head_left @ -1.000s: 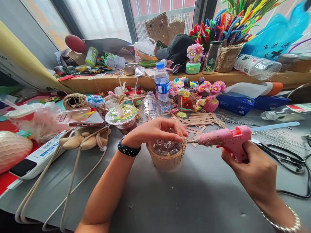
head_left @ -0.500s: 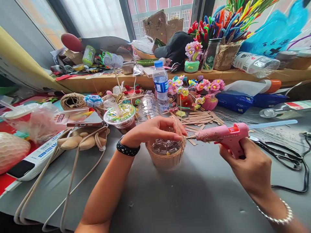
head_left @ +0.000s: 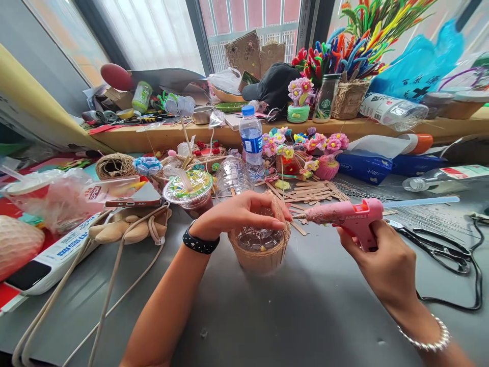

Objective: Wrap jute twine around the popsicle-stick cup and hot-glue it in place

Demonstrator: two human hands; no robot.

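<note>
Pink plastic "ANDELI" glue gun (head_left: 353, 216) in right hand (head_left: 391, 272), left hand (head_left: 246, 211) in narrow pinch on round, brown, twine-rimmed container (head_left: 260, 259).

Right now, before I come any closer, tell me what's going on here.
The person's right hand grips a pink glue gun, its nozzle aimed at the rim of a pot on the table. The left hand reaches over the pot, fingertips at that rim near the nozzle. Loose sticks lie behind the pot, and scissors lie off to the right.
</note>
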